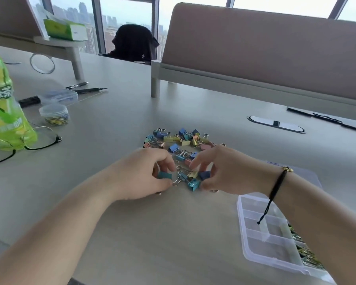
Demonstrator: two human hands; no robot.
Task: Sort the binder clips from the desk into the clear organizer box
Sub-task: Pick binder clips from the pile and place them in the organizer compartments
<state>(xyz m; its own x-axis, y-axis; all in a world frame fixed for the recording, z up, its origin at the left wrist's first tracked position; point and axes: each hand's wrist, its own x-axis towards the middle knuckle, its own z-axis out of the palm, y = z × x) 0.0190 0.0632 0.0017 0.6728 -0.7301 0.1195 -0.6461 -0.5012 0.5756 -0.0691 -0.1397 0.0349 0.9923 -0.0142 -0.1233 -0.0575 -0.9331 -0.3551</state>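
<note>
I have both hands down at the near edge of the binder clips point(181, 145), which lie in a loose pile at the centre of the bench point(115, 120). My left hand point(146, 173) has its grip closed on a teal clip point(164, 175), pinched between thumb and fingers. My right hand point(220, 171) curls its fingers round a dark blue clip point(205, 174), with a light blue clip point(193, 185) just beside its thumb.

The clear organizer box point(261, 233) sits at about four o'clock from the pile, lid open, partly under my right forearm; yellow-green clips already fill the compartments along its far right side, while the left compartments look empty.

To do this step well, I judge it best to lift each clip clear of the tangle of wire handles before carrying it, since the handles seem interlocked and could drag neighbours along. Keeping one colour per compartment, the blues should go to a free cell.

At nine o'clock stands a green bottle point(2, 108) with white lettering on its label, too blurred for me to read. A green box point(64, 29) at eleven o'clock also carries print I cannot make out.
</note>
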